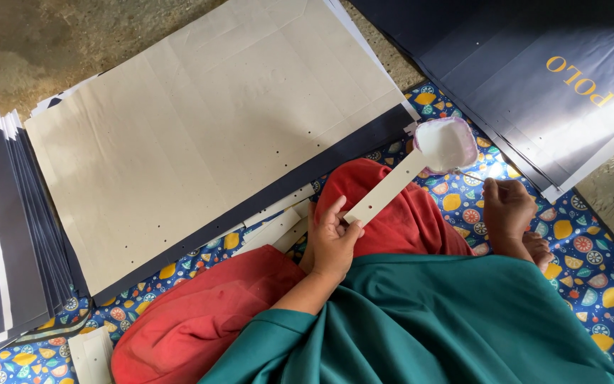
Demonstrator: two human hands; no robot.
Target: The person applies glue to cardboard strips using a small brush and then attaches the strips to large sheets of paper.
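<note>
Left hand point(333, 240) pinches near end of cardboard strip point(385, 190) over red knee; strip light, thin, bendable, best held near end. Right hand point(507, 208) closed on thin stick beside glue bowl point(445, 144); bowl spillable. Beyond bowl, paper stacks point(200, 135) crowd floor; little free room.

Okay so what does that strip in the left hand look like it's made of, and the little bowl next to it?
The strip looks like stiff matte card: flat, pale cream, with small punched holes. The bowl seems to be thin plastic, with a purple-tinted glossy rim; it holds a smooth white paste, possibly glue.
</note>
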